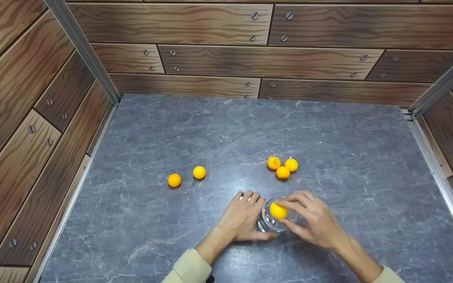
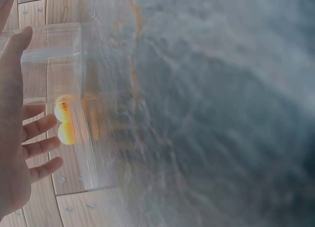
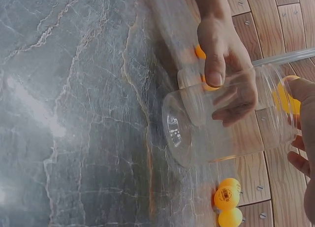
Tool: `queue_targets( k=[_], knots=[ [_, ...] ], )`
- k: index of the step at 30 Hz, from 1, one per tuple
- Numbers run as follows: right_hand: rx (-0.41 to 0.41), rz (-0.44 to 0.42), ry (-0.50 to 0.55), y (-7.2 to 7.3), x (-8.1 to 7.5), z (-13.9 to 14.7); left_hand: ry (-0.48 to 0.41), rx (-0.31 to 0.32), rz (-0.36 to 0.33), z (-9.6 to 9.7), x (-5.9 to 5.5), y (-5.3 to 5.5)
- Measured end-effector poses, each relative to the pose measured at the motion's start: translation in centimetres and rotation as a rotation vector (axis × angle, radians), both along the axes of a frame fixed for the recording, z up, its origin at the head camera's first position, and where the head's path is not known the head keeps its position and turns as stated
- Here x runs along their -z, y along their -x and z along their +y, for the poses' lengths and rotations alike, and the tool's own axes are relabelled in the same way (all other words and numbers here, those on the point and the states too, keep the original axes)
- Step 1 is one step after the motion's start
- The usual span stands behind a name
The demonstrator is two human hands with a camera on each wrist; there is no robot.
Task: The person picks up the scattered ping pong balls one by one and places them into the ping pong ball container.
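Note:
A clear plastic jar [image 3: 211,145] with a threaded mouth stands upright on the table, and no ball shows inside its body. My left hand [image 1: 244,216] grips the jar from the left, thumb on the near side and fingers round the far side. Over the open mouth, my right hand [image 1: 315,220] pinches an orange ping-pong ball [image 1: 278,210] between thumb and fingertips. In the right wrist view that ball [image 3: 291,94] is right at the jar's rim. The left wrist view shows the left fingers [image 2: 42,147] beside the jar wall.
Three orange ping-pong balls [image 1: 283,173] sit close together beyond the jar. Two more lie to the left, one ball [image 1: 174,180] a little apart from the other ball [image 1: 199,172]. Wood-patterned walls [image 1: 226,63] border the grey marbled table [image 1: 151,137].

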State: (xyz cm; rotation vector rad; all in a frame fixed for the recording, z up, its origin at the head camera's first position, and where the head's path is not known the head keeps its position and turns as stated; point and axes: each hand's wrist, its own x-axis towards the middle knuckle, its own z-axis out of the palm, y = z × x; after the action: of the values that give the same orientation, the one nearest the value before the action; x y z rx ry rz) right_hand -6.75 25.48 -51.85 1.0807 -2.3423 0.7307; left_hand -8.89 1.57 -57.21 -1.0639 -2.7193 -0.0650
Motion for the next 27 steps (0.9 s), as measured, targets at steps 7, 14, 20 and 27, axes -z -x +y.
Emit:
queue_targets(
  k=[7,14,20,27],
  knots=[
    [0.008,-0.065,-0.089,0.37,-0.41,-0.16,-0.003,0.001,-0.01,-0.03,-0.03,0.01],
    [-0.017,-0.063,-0.071,0.58,-0.57,-0.32,0.0,0.006,-0.024,-0.01,0.01,-0.02],
    [-0.018,-0.026,-0.066,0.64,-0.51,-0.29,-0.005,0.003,-0.026,0.0,0.02,-0.02],
    [-0.031,0.001,-0.072,0.7,-0.69,-0.31,0.008,0.001,-0.007,0.04,0.07,-0.03]
  ],
)
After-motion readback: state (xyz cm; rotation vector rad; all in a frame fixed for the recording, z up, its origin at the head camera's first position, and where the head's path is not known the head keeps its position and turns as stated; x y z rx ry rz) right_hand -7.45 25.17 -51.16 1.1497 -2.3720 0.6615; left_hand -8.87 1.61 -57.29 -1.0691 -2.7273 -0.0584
